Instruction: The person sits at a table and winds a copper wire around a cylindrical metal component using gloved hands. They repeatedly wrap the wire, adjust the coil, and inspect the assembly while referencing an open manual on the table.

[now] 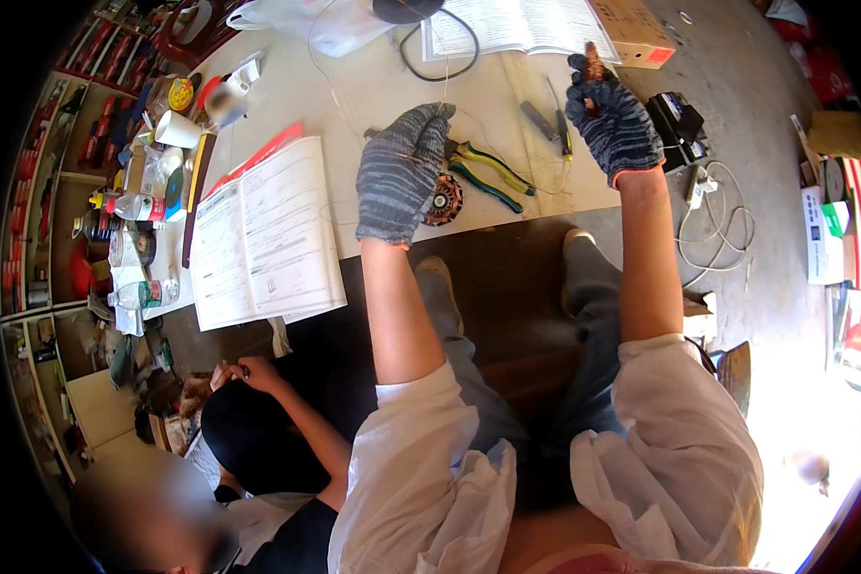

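My left hand [405, 172], in a grey striped knit glove, is closed, fingertips pinched together. A thin wire [447, 81] rises from those fingertips. Beside the palm sits a round copper-coloured wound coil part [444, 201], partly hidden by the glove. Just right of it lie pliers [488, 179] with green and yellow handles. My right hand [612, 124], gloved alike, is raised over the table's right edge. Its fingers are curled, with a brownish fingertip sticking up; whatever they hold is too small to make out. Two screwdriver-like tools [540, 122] lie left of it.
An open printed booklet [268, 234] lies at the table's left, near bottles [136, 207] and a white cup [177, 129]. More printed sheets [512, 27] and a cardboard box [633, 33] are at the back. A seated person [277, 430] is at my left; a cable [727, 225] lies on the floor.
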